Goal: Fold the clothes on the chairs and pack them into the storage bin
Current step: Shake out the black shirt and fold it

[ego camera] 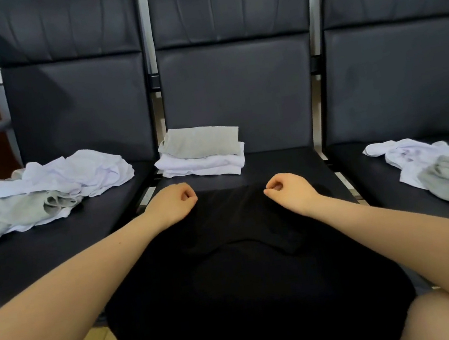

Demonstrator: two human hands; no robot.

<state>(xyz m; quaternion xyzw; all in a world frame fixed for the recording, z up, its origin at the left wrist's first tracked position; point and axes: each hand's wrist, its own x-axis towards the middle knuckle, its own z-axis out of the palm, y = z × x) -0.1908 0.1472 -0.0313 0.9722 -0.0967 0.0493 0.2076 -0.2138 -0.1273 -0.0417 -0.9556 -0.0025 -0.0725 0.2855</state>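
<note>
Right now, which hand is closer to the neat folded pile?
Left. The left hand pinches the black garment just below the folded pile's near edge; the right hand pinches it farther off, to the pile's right.

Three dark chairs (pixel 77 110) — loose clothes (pixel 45 190), folded stack (pixel 200 153), black garment (pixel 244 254).

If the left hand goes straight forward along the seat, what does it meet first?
Probably the folded stack, near its left edge, though depth is unclear. The left hand pinches the black garment.
</note>
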